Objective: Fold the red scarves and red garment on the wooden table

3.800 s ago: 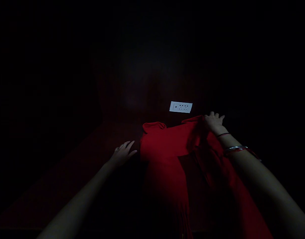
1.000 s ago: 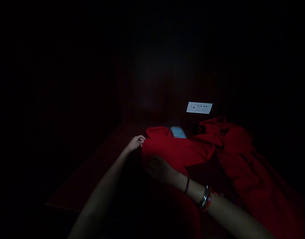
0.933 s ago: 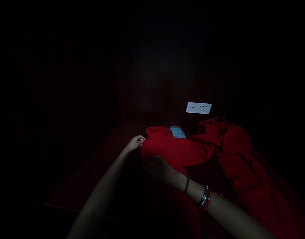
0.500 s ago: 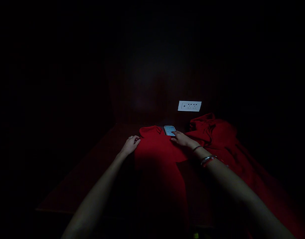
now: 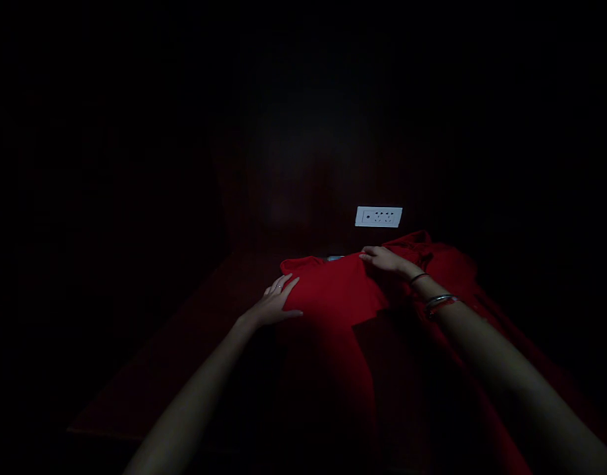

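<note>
A red garment lies spread on the dark table, with a collar-like fold at its far left. My left hand rests on its left side, fingers spread and thumb apart, with a ring on one finger. At its upper right edge, my right hand pinches the fabric and holds it slightly raised. Just behind that edge, only a thin strip of the phone shows; the cloth hides the rest. The lower part of the garment fades into shadow.
More red cloth lies heaped to the right, running towards me under my right forearm. A white socket plate is on the dark wall behind. The dark tabletop extends to the left. Most of the surroundings are too dark to make out.
My right hand has left the phone screen, moved slightly right and pinched the garment's edge, lifting cloth over the phone. My left hand has spread its fingers and moved onto the garment.
</note>
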### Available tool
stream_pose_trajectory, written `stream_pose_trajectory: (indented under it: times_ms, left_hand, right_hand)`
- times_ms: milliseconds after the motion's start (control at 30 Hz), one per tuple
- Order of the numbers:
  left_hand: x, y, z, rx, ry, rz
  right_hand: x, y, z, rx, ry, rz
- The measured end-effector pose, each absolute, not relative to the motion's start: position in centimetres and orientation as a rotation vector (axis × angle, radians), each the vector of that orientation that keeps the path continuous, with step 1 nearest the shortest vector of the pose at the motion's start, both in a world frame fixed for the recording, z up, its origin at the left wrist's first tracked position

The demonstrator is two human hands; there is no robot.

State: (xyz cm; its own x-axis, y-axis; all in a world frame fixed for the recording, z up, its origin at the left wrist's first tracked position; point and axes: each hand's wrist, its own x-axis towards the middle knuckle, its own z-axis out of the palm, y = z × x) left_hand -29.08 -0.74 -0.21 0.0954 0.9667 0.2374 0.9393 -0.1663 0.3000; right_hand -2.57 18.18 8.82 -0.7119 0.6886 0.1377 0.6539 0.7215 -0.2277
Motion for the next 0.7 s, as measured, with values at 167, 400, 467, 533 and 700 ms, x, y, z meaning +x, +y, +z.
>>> stream_pose_trajectory:
  times_ms: [167, 400, 467, 533, 700]
  left_hand:
    - [-29.2, -1.1, -0.5, 2.244, 1.904, 0.523]
    - [-29.3, -0.2, -1.3, 2.177, 1.889, 0.585]
    - [-29.1, 0.4, -1.5, 2.155, 1.891, 0.705]
    - [-28.8, 0.9, -1.7, 2.147, 1.888, 0.846]
    - [-29.3, 1.8, -2.4, 2.086, 2.003, 1.083]
  right_hand:
    - [0.3, 19.0, 12.0, -1.213, -2.421, 0.112]
    - [1.3, 19.3, 10.9, -1.528, -2.559, -0.226]
    - [0.2, 18.8, 9.6, -1.492, -2.652, -0.271]
    - [-1.5, 17.8, 8.4, -1.367, -2.748, -0.308]
    - [-6.6, 13.1, 5.7, -0.703, -2.968, -0.049]
